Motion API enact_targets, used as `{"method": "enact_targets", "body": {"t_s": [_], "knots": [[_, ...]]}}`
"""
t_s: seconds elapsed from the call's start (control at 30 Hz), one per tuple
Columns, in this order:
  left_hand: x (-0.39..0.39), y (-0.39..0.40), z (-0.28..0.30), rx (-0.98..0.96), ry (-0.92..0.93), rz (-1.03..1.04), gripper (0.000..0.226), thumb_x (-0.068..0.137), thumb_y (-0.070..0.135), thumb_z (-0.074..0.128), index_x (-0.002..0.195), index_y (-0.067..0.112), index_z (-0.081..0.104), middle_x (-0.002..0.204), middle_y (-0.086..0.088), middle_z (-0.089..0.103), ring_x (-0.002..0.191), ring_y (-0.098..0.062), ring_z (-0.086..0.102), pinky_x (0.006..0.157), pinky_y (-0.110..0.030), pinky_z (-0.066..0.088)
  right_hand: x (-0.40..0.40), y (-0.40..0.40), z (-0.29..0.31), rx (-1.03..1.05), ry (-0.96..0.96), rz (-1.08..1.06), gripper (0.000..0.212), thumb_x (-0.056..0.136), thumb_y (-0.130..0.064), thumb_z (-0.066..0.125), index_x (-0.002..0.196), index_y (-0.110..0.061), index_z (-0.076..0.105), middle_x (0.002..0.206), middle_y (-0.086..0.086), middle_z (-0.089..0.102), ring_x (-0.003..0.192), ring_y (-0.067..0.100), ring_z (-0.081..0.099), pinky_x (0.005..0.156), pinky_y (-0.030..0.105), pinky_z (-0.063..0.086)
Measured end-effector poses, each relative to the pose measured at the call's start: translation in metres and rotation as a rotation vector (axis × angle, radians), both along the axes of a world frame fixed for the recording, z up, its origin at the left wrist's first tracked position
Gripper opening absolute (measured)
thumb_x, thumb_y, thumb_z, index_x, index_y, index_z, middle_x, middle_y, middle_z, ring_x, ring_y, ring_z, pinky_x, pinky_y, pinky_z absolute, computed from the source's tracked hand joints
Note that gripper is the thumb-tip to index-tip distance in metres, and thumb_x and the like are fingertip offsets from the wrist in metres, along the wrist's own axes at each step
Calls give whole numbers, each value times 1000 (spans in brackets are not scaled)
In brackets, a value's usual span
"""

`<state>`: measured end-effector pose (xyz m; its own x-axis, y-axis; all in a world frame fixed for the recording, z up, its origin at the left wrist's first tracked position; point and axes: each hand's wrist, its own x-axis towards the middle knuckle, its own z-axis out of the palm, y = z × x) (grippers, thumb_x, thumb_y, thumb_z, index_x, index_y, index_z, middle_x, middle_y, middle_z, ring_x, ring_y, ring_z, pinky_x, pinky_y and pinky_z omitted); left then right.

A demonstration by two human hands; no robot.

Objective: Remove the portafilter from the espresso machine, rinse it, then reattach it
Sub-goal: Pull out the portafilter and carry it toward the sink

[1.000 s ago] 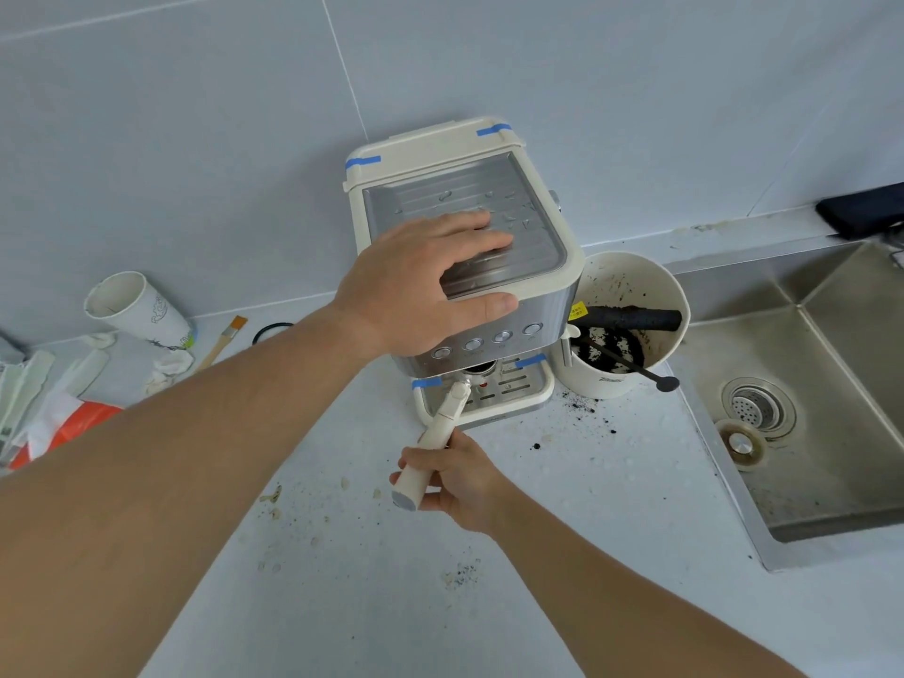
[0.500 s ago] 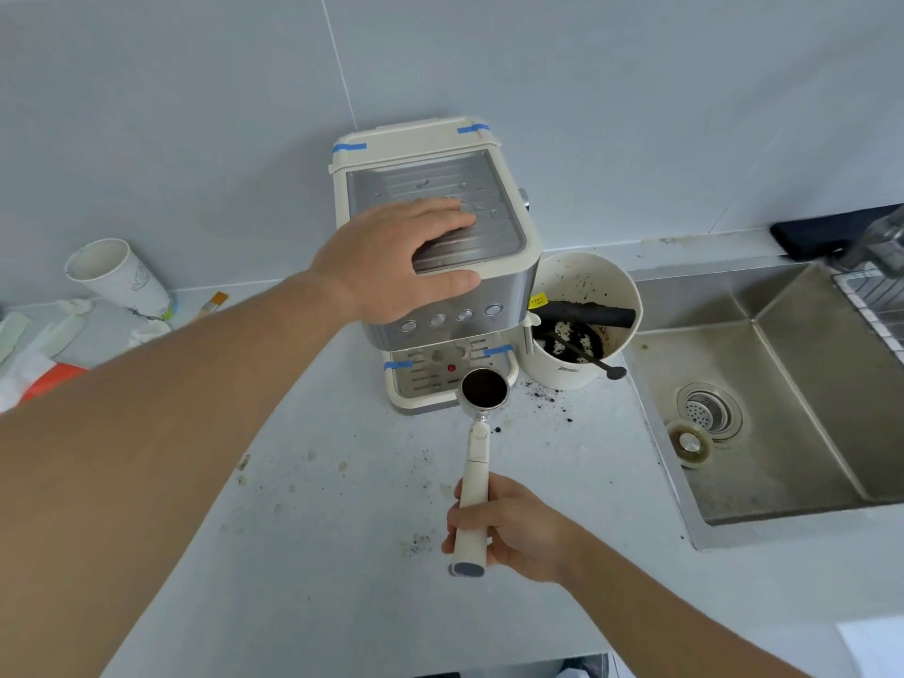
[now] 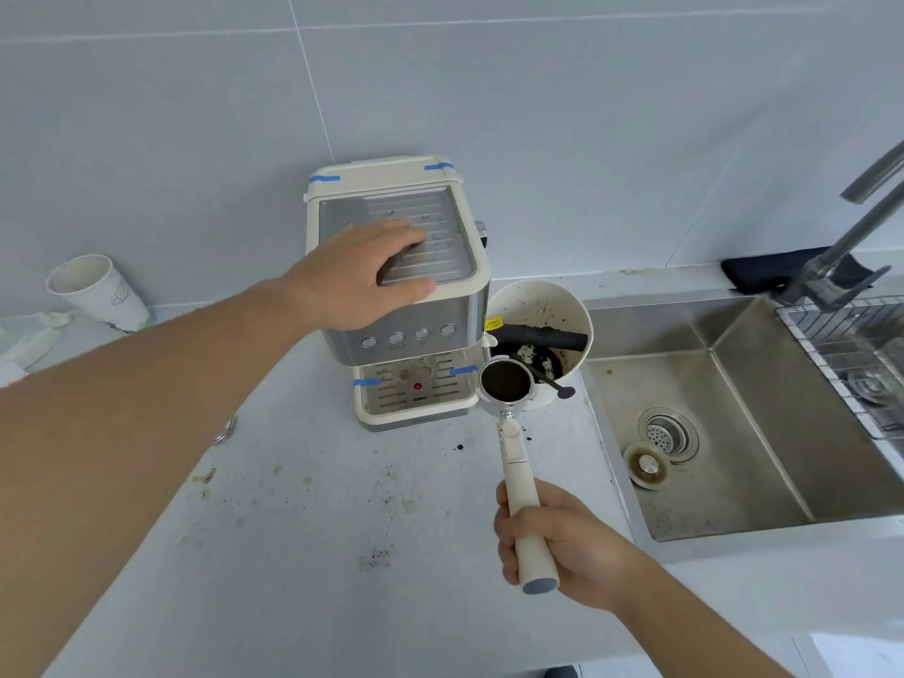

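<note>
Speckled white counter (image 3: 303, 555) held the espresso machine (image 3: 398, 305); left hand (image 3: 359, 276) lay flat, fingers spread, on its top; right hand (image 3: 562, 543) gripped the portafilter (image 3: 506, 384) handle, basket up beside the machine; no legible writing

Prob. a kitchen: tiled wall (image 3: 538, 115), steel sink (image 3: 734, 433) w/ tap (image 3: 851, 237), espresso machine (image 3: 406, 305) on counter (image 3: 318, 530).

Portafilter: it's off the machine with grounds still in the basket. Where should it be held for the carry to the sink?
Grip the portafilter by its long cream handle, from the near end, as the right hand does now. The handle sticks straight out from the round metal basket, which faces up with dark grounds inside, so a level grip probably avoids spills. The left hand rests on the espresso machine.
</note>
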<state>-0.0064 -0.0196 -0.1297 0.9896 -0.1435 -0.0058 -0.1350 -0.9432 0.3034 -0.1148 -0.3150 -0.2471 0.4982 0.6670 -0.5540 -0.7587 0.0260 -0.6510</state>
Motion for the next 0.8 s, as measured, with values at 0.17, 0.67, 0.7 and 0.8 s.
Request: {"method": "enact_targets", "body": {"t_s": [0.17,0.67,0.7,0.8], "knots": [[9,-21,5,-52,-53,103,51,91,55,45,130,23,50,130,4,52,126,-20,46,107,-39,26,10,-18,7,-7,-29,-94,35,66,5,59,99,-4,55,67,13,49,49,26,47,52,33,42],[3,-41,7,-115,-156,289,48,88,51,54,130,28,54,136,6,55,117,-30,48,103,-36,30,85,-53,25,-2,-129,-313,61,72,-11,52,133,-7,52,62,12,46,43,23,43,43,26,39],[3,-41,7,-112,-154,293,48,88,52,54,130,28,54,136,7,55,117,-30,47,103,-37,31,90,-53,25,-30,-150,-305,60,71,-11,52,132,-9,53,63,12,47,44,23,46,41,27,41],[4,-39,6,-120,-152,297,47,87,52,54,128,30,55,134,7,56,115,-31,49,103,-39,33,102,-54,24,-108,-216,-289,57,71,-8,55,128,-7,53,66,13,50,44,24,48,40,26,40]]}}
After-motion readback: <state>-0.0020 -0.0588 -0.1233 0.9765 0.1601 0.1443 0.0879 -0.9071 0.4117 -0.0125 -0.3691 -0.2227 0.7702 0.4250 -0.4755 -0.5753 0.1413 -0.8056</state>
